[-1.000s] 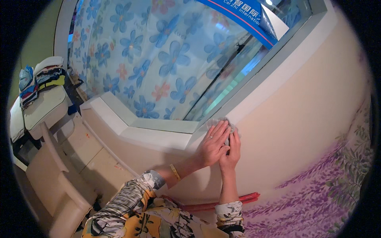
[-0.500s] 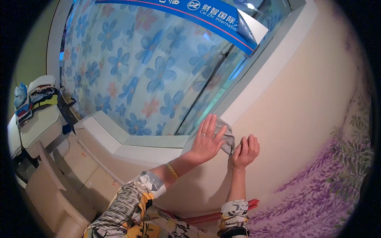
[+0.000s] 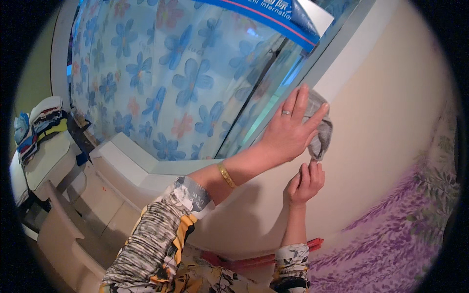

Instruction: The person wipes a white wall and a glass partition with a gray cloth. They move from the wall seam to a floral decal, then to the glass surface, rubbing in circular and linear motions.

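Note:
My left hand [image 3: 288,131], with a ring and a gold-coloured bracelet [image 3: 225,176], presses a grey cloth [image 3: 321,136] against the wall at the edge of the white window frame [image 3: 337,66]. Its fingers lie stretched over the cloth, and the cloth's folded lower end hangs out beside them. Just below that end is my right hand [image 3: 306,184], close to the beige wall [image 3: 381,112]. Its fingers are curled in, and their inner side is hidden, so whether anything is in them cannot be seen.
A pane with blue-flowered covering [image 3: 190,83] fills the upper left. At far left, folded clothes [image 3: 46,122] lie on a pale seat [image 3: 51,158], near a beige chair [image 3: 63,234]. A red object [image 3: 244,261] runs along the wall's foot. Purple painted flowers [image 3: 376,234] cover the right.
My left hand has slid the grey cloth up and to the right along the frame's edge. My right hand has shifted only slightly and now sits below the cloth.

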A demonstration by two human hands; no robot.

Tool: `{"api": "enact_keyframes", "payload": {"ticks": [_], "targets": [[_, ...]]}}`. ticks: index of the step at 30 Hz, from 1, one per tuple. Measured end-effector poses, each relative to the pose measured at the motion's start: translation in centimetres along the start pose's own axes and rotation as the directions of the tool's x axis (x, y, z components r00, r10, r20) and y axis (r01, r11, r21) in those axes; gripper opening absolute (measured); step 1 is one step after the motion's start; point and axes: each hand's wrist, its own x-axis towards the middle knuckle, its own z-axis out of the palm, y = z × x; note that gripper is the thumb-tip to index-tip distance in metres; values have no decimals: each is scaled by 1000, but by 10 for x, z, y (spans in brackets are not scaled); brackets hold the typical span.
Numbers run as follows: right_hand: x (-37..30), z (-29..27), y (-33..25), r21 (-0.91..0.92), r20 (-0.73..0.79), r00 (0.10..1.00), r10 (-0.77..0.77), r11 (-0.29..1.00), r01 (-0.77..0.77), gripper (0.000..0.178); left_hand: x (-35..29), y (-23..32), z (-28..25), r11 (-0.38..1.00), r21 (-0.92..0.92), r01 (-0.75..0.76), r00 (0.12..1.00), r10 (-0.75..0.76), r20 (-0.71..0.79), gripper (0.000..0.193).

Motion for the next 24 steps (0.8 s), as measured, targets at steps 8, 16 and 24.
{"api": "enact_keyframes", "payload": {"ticks": [8,16,24], "targets": [[-8,5,4,44,-21,1000,-14,999,15,31,-79,-5,-1,1000,9,14,999,-15,31,63],[-5,8,5,-35,-10,998,-59,998,59,33,-194,-6,-13,995,-29,95,988,-90,126,49],[-10,11,6,-2,75,996,-48,999,48,32,-343,-5,-29,976,59,212,932,-220,287,47]]}}
